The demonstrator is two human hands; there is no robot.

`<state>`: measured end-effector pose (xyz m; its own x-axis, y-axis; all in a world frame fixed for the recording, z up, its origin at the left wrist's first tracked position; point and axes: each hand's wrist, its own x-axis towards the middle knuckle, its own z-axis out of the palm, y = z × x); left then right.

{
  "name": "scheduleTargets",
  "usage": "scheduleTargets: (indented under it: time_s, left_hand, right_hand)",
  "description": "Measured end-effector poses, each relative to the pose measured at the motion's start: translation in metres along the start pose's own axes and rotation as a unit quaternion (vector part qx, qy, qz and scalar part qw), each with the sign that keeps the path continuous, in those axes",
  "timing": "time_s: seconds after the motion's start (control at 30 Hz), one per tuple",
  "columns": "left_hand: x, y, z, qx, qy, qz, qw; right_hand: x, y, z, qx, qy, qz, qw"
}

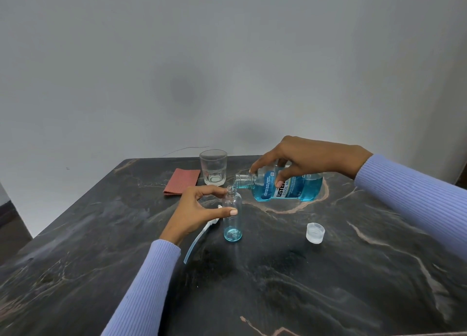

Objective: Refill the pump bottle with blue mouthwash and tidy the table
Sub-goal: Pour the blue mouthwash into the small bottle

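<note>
Right hand (300, 159) reaches in from the right in a lilac ribbed sleeve, palm down, fingers curled over the top of the mouthwash bottle (288, 184) and thumb on its label; grip closed on the bottle, which is tipped almost horizontal, open neck pointing left. Left hand (199, 209) comes up from below-left, fingers half curled in a C, thumb across the front of the pump bottle (233, 217) and index tip at its shoulder (whether the palm side presses the plastic cannot be told). Pump bottle stands upright on the dark marbled table (328, 285), uncapped, with a shallow blue layer at its base. Mouthwash bottle's mouth sits just above and right of the pump bottle's neck; a thin blue trickle joins the 2 openings. Pump head with dip tube (199, 237) lies just left of the pump bottle, partly under the left hand. Clear cap (315, 232) rests right of it, well apart. Behind it: 1 drinking glass (213, 167) and, further left, a folded red cloth (181, 181).
</note>
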<state>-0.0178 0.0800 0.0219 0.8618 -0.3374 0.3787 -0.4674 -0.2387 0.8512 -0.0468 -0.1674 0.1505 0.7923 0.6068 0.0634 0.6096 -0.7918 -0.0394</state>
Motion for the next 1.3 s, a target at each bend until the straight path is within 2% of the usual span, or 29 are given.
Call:
scheduleTargets:
  time_s: [0.57,1.3]
  left_hand:
    - [0.0008,-0.0011,0.0002,0.007,-0.001,-0.002,1.000]
    - [0.0001,-0.0005,0.0004,0.006,0.000,-0.004,1.000]
  right_hand:
    - [0.0040,0.0073,-0.0002,0.033,0.002,-0.010,0.999]
    - [0.0066,0.0028,-0.0034,0.016,-0.011,-0.013,1.000]
